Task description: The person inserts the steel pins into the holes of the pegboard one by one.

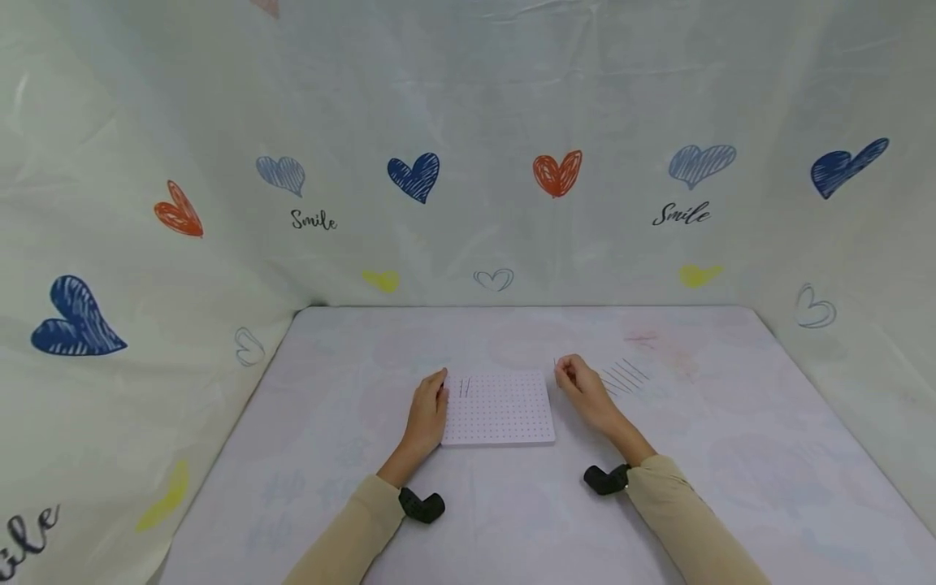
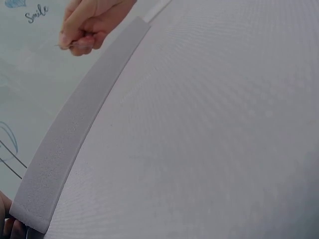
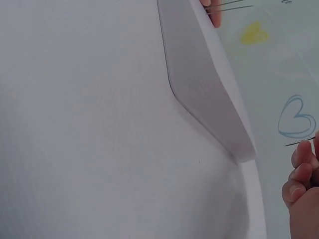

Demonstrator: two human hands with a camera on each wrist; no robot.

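Observation:
A white board with rows of small holes (image 1: 504, 414) lies on the table. My left hand (image 1: 427, 414) holds its left edge, and some of its fingers show at the board's corner in the left wrist view. Two thin dark needles (image 3: 229, 9) stand upright in the board near that hand. Just off the board's right edge, my right hand (image 1: 582, 388) pinches a thin metal needle (image 3: 297, 143) between thumb and fingertips. The needle's tip pokes out past the fingers.
Several loose needles (image 1: 625, 377) lie slanted on the white table (image 1: 731, 455), to the right of the right hand. A pale curtain (image 1: 483, 97) printed with hearts and lettering hangs behind the table and along its sides.

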